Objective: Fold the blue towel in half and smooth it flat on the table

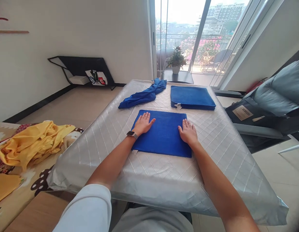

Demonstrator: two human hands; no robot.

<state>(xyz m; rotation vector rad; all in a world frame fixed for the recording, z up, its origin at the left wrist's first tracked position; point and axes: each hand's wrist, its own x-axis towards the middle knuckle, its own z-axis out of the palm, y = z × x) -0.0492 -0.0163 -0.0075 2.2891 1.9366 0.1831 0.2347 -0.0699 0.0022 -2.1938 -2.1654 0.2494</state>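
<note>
A blue cloth [164,133] lies flat as a rectangle on the table, a small white tag showing at its near left corner. My left hand [144,123] rests open on its left side, fingers stretched forward and thumb pointing inward. On the right edge of the same cloth lies my right hand [188,130], also open, its fingers pointing away from me. Neither hand grips anything. Beyond the cloth, a stack of folded blue cloths [193,95] sits at the far right. A crumpled blue cloth [145,94] stretches across the far left of the table.
The table has a silver quilted cover [103,141]. Yellow cloths [38,140] lie heaped on a patterned surface to the left. A grey padded chair [272,93] stands close on the right. Behind the table, a potted plant [176,61] stands by the glass door.
</note>
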